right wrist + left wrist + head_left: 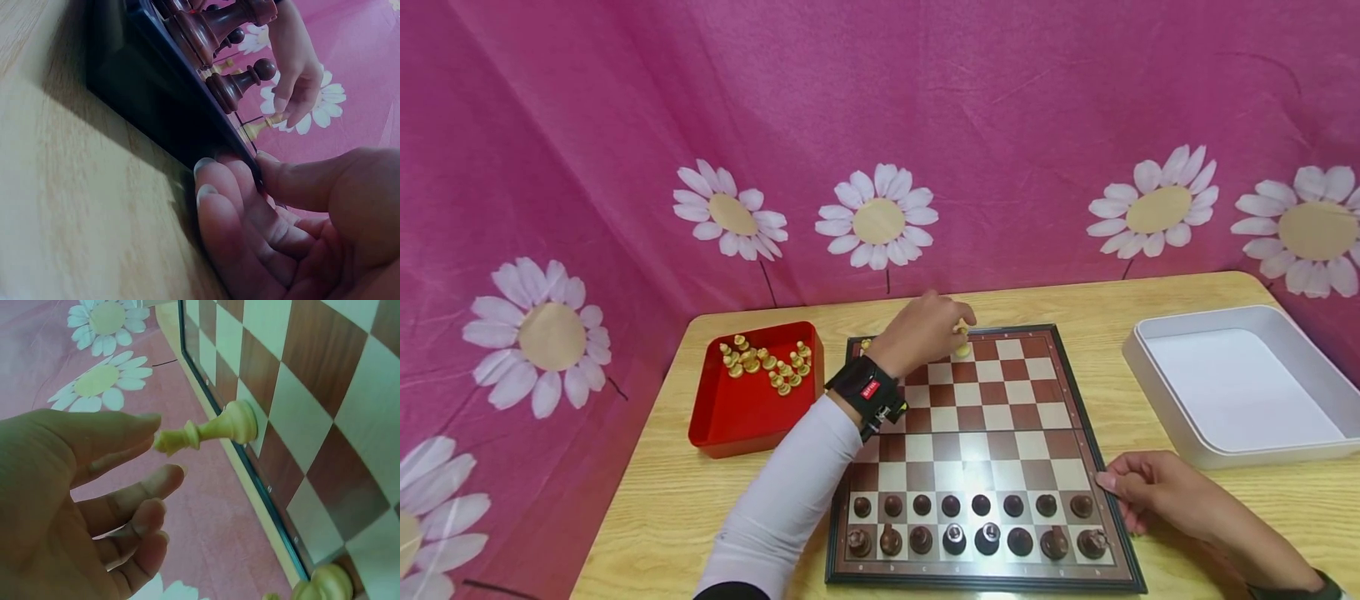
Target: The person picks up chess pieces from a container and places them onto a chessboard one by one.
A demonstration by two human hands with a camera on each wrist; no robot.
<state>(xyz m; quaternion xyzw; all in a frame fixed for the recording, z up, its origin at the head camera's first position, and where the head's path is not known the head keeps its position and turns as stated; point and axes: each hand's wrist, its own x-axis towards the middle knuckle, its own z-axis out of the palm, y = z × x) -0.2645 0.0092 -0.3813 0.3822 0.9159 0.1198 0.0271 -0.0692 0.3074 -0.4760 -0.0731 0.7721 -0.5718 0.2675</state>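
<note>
A cream chess piece with a crown-like top (212,431) stands on a light square in the far row of the chessboard (977,450). My left hand (925,329) pinches its top between thumb and index finger; the other fingers are spread apart, as the left wrist view shows. At the near right corner, my right hand (1157,487) grips the board's dark edge, thumb on top and fingers curled against the side. Two rows of dark brown chess pieces (951,505) stand along the near side. Another cream piece (866,344) shows at the far left corner, partly behind the left hand.
A red tray (730,425) left of the board holds several cream chess pieces (751,360). On the right, a white tray (1255,392) lies on the wooden table (647,517). A pink cloth with daisies (1000,167) hangs behind the table.
</note>
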